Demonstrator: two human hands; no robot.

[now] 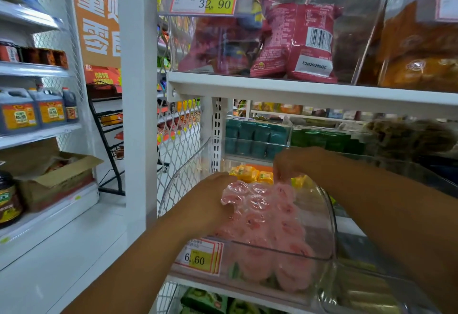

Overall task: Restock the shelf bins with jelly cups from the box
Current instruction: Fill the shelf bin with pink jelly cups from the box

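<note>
Though both are blurred, left hand (212, 198) grip curled round pink jelly cups (262, 205), right hand (291, 164) grip unclear

Pink jelly cups (270, 217) in clear bin (332, 217); left hand (213, 197) grips, right hand (290, 164) pinches them.

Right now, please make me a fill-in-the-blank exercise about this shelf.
The left hand touches round ___ jelly cups in the clear plastic bin. The red-bordered price tag on this bin reads ___. Behind the cups lie ___ packets.
Missing: pink; 6.60; yellow.
</note>
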